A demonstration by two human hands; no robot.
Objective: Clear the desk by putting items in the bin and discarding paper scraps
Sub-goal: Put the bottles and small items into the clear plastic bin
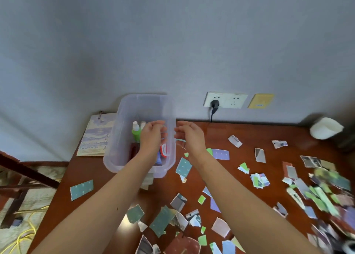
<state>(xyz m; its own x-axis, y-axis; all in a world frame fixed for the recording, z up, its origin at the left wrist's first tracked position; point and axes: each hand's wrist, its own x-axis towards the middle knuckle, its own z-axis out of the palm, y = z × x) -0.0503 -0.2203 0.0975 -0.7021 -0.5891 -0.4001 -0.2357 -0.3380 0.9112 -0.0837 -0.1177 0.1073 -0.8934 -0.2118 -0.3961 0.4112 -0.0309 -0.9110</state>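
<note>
A clear plastic bin [115, 138] stands at the back left of the brown desk [107, 179]. Inside it are a green bottle [136, 132] with a white cap, a red item and a blue-and-red item [163, 154]. My left hand [151, 138] reaches over the bin's inside with its fingers curled near the right wall. My right hand [189, 136] hovers just outside that wall, fingers curled too. A thin pale strip shows under the right fingers, and I cannot make out whether either hand holds anything. Several torn paper scraps [163, 219] litter the desk.
A spiral notebook [94, 136] lies left of the bin against the wall. A white container [326, 128] stands at the back right. A wall socket with a black plug [215, 105] is behind the desk. Yellow cable [25, 236] lies on the floor at the left.
</note>
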